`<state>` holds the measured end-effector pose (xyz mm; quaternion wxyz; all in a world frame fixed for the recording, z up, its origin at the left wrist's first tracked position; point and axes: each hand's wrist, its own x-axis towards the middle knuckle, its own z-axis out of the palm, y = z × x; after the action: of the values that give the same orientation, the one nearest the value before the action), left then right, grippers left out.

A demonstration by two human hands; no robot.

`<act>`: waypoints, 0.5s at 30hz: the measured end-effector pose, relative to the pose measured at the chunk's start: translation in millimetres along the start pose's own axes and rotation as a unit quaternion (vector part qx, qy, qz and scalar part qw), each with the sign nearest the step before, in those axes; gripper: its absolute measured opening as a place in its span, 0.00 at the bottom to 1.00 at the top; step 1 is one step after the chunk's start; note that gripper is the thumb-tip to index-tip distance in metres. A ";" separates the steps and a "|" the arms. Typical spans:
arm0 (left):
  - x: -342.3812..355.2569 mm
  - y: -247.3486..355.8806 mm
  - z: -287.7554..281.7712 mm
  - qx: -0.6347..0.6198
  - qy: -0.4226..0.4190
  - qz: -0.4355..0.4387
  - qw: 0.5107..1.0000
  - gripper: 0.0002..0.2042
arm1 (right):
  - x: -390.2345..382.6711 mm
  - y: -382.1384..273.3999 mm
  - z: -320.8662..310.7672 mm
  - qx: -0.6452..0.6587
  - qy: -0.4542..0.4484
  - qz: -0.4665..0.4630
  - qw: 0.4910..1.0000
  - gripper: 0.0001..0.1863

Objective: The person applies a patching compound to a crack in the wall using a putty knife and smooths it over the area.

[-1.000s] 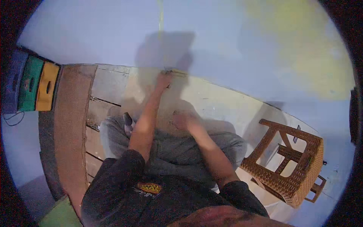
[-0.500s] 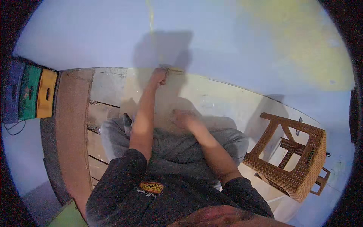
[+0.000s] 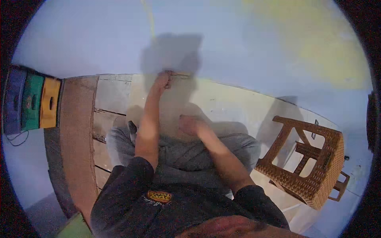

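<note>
My left hand [image 3: 162,80] reaches forward to the foot of the pale wall [image 3: 246,51], its fingers curled closed beside the far edge of the board floor. Whatever it grips, if anything, is too small to make out. Closer in, above my crossed legs in grey trousers [image 3: 180,152], my right hand [image 3: 189,124] is closed as well, with its fingers turned inward and in shadow. No object shows clearly in it. The pale boards [image 3: 222,103] lie beneath both hands, and my own shadow falls across them and up the wall.
To my right a brown woven-pattern plastic stool [image 3: 305,174] lies on its side. A drawer unit with blue, green and yellow fronts [image 3: 49,102] stands at the far left, with a dark cable [image 3: 18,142] below. A brown strip [image 3: 75,139] runs along the floor's left side.
The left hand has shifted slightly left, staying closed by the wall's foot. My right hand has barely moved and remains closed. The whole view has tilted a little.
</note>
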<state>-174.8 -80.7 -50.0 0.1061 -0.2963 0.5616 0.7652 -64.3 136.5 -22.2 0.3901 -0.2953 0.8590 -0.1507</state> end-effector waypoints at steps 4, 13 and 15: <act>-20.5 11.9 16.6 0.018 0.039 0.014 0.999 0.07 | -5.1 7.0 -2.4 0.020 -0.006 0.015 1.000 0.31; -1.7 6.3 -5.2 0.050 -0.006 0.000 0.999 0.10 | -5.9 -2.9 9.6 -0.012 0.069 0.011 0.997 0.30; -2.3 6.0 6.6 0.022 0.011 0.044 0.999 0.10 | 6.4 16.2 15.1 0.031 0.046 0.016 0.998 0.30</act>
<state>-178.2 -76.3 -42.7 0.0723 -0.2778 0.5918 0.7532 -62.5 144.8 -43.6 0.3615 -0.2619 0.8756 -0.1844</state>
